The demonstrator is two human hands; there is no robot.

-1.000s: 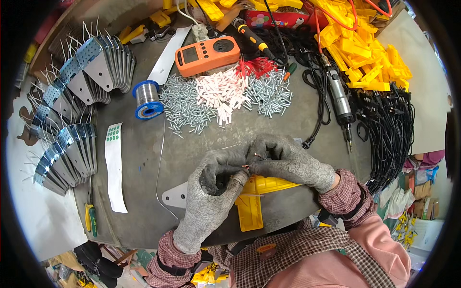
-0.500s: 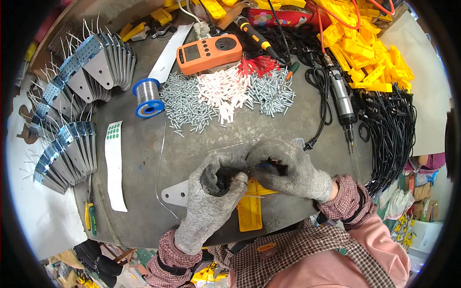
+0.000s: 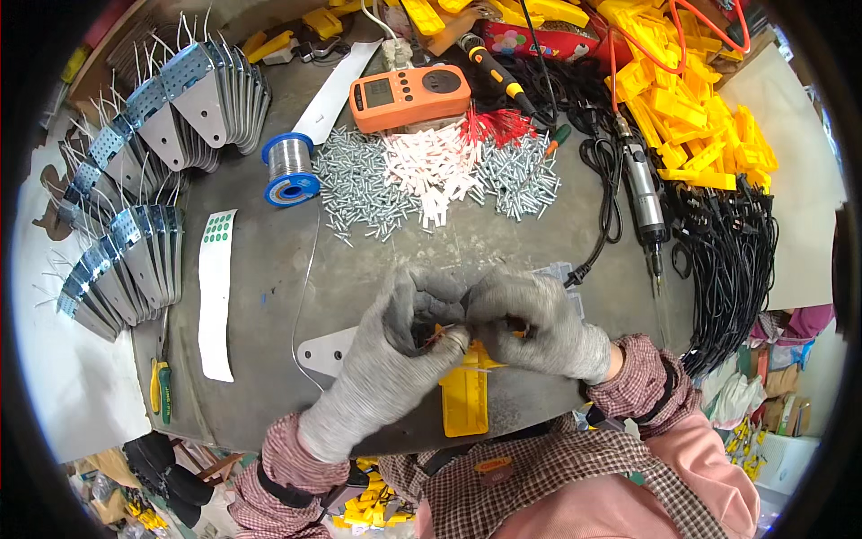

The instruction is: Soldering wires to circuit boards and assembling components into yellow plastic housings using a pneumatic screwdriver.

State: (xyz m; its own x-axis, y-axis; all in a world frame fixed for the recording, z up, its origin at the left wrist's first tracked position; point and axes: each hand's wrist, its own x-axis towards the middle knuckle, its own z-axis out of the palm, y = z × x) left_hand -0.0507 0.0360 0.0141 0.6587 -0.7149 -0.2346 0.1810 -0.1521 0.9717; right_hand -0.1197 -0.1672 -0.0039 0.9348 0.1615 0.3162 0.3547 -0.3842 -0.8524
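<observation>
Grey knitted gloves cover both hands, which meet over the front middle of the table. My left hand (image 3: 391, 346) is curled with thumb and fingertips together; a small reddish bit shows by its thumb, but what it grips is mostly hidden. My right hand (image 3: 537, 325) is pinched closed against the left fingertips, and its fingers hide whatever is in them. Beneath the hands lies a yellow plastic casing (image 3: 464, 402), its upper part covered by the gloves. A flat grey metal plate (image 3: 323, 354) with holes sticks out left of my left hand.
Beyond the hands lie heaped screws (image 3: 364, 193), white sleeves (image 3: 431, 171) and an orange meter (image 3: 410, 97). A solder spool (image 3: 291, 169) and metal plates (image 3: 189, 126) stand left. On the right are an electric screwdriver (image 3: 644, 193), black cords (image 3: 732, 269) and yellow casings (image 3: 687, 117).
Both hands stay together, with the left forearm swung outward to the left. The right hand has turned slightly and its fingers bunch closer. The whole view has shifted a little.
</observation>
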